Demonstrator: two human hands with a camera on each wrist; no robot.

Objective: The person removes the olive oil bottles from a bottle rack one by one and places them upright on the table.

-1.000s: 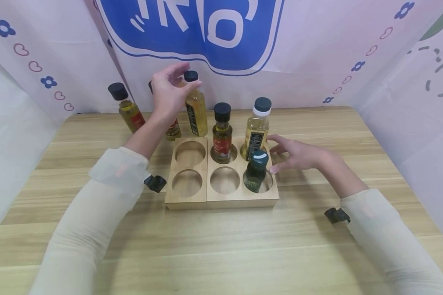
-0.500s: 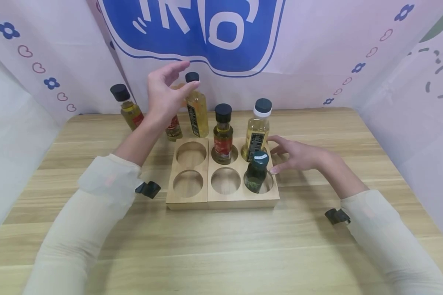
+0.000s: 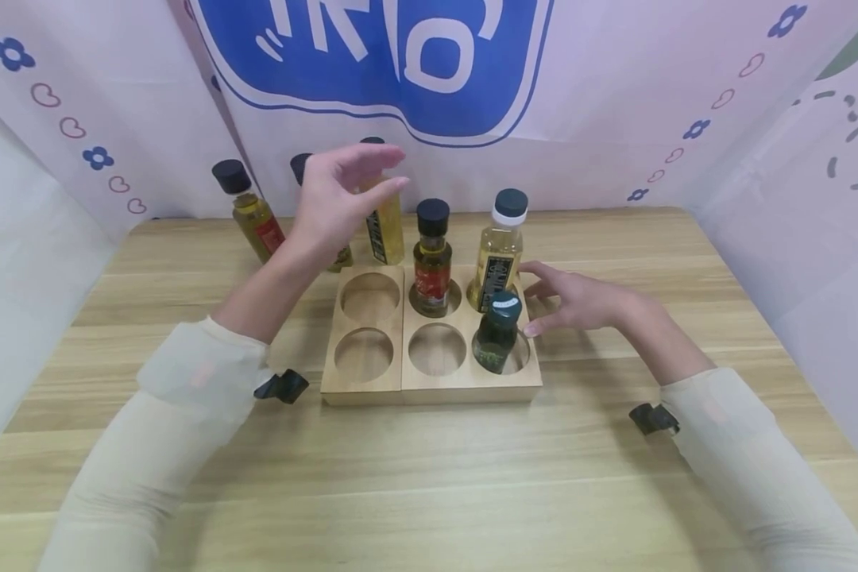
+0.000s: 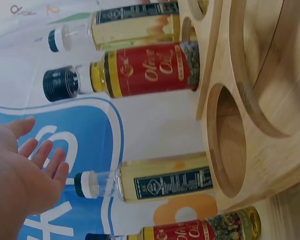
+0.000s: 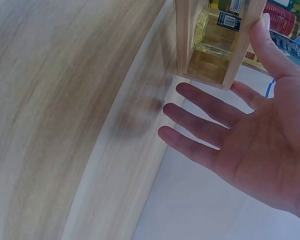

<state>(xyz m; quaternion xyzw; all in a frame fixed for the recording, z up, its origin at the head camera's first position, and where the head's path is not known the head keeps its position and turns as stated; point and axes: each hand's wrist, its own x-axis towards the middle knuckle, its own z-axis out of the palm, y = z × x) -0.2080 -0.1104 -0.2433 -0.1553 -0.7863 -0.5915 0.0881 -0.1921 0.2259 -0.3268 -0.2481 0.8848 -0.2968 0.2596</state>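
Note:
My left hand [image 3: 346, 199] hovers over the back left of the wooden rack [image 3: 434, 393], thumb and fingers apart with nothing between them. Behind it stands a pale oil bottle [image 3: 388, 230], partly hidden by the hand; the left wrist view shows this bottle [image 4: 165, 177] apart from the fingers. At the rack's right side, my right hand [image 3: 575, 300] rests its thumb on the edge, fingers spread. In the rack stand a red-labelled olive oil bottle [image 3: 431, 270], a pale oil bottle with a dark green cap [image 3: 499, 246] and a small dark green bottle [image 3: 496, 342].
Left of the rack, two more red-labelled bottles stand at the back: one farther left [image 3: 252, 210], the other behind my left hand, with its black cap [image 3: 300, 167] showing. A white printed cloth [image 3: 586, 159] hangs behind the wooden table [image 3: 429, 485].
My left hand has shifted right and a little lower, now covering more of the pale oil bottle behind it. My right hand and the bottles have stayed in place.

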